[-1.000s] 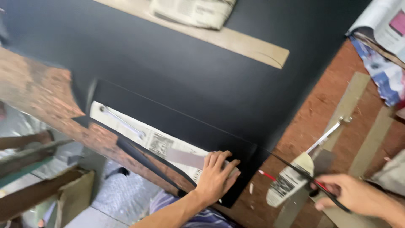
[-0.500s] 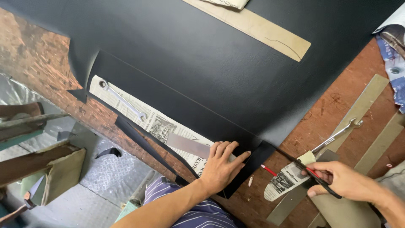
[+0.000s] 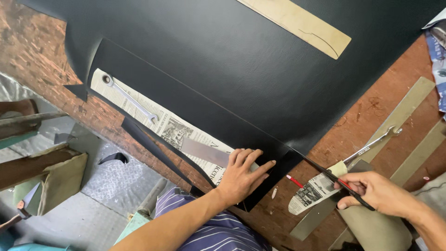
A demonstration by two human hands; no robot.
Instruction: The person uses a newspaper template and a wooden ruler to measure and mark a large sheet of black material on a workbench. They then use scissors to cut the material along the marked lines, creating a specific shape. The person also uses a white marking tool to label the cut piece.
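A large black leather-like sheet covers most of the wooden table. My left hand lies flat, fingers spread, on the sheet's near edge strip and the end of a flat metal ruler. My right hand grips a thin black tool with a red mark. The tool's tip points at the sheet's near corner. A narrow cut black strip hangs along the table's edge.
A newspaper under the sheet's edge carries a wrench. A second wrench, a red pen, a folded newspaper scrap and grey card strips lie on the right. A tan pattern piece rests on the sheet.
The view has swung left and down over the table. My left hand stays pressed on the sheet's edge. My right hand has brought the tool closer to the sheet's corner.
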